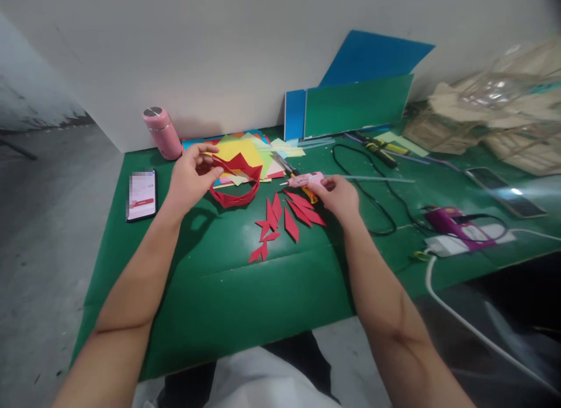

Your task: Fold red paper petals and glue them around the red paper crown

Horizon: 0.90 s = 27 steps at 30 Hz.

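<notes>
Between the thumb and fingers of my left hand (196, 173) is a red folded-paper ring (236, 199), its upper edge pointed like a crown. My right hand (339, 196) grips a pink hot glue gun (302, 180), nozzle pointing left toward the ring but apart from it. A long clear glue stick (377, 178) reaches out to the right from behind the gun. Below the gun, several red folded paper pieces (290, 224) lie on the green table (219, 303). Scissors or a cutter with an orange handle (310, 195) lie partly hidden behind the gun.
Coloured paper sheets (236, 153) lie behind the ring. A pink bottle (163, 134) and a phone (142, 196) stand and lie at left. On the right are a black cable (366, 162), pliers (380, 153), a power strip (473, 239), another phone (504, 190) and brown paper bundles (517, 133).
</notes>
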### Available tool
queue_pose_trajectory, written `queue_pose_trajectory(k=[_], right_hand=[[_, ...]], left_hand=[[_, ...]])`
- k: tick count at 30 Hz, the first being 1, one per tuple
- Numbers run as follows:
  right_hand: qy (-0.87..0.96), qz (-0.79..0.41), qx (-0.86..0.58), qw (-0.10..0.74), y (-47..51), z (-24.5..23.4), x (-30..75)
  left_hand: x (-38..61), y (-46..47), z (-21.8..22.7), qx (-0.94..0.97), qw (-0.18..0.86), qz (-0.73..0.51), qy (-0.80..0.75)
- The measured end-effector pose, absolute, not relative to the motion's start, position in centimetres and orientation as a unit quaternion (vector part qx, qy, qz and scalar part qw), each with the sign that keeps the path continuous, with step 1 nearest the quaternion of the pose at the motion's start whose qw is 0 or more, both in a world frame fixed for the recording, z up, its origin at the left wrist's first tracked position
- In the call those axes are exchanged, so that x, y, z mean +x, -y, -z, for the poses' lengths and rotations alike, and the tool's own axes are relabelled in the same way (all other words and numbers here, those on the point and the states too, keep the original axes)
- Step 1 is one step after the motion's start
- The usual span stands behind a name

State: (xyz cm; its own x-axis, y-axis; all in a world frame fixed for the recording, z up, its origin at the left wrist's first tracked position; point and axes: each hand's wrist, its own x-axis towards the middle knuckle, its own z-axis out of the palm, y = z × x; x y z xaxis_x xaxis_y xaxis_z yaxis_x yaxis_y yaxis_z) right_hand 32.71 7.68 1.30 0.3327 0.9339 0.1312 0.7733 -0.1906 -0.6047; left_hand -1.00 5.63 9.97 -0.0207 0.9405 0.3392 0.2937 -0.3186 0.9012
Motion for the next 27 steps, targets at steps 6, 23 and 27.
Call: queue_pose_trajectory(k=[6,23,27], right_hand=[[0.612,-0.036,-0.73,0.302,-7.1,-2.6,32.4],[0.813,-0.154,-0.392,0.402,-6.1,-8.7,18.3],[0.764,-0.236,-0.428,0.421,-6.4,-8.3,18.6]], left_hand=[[-0.4,-5.9,-9.7,0.658,0.256,-0.478,-0.522],[1.6,-4.3,-9.1,0.741,0.184,-0.392,-0.513],[1.1,-3.6,-10.3,0.73,0.189,-0.406,-0.516]])
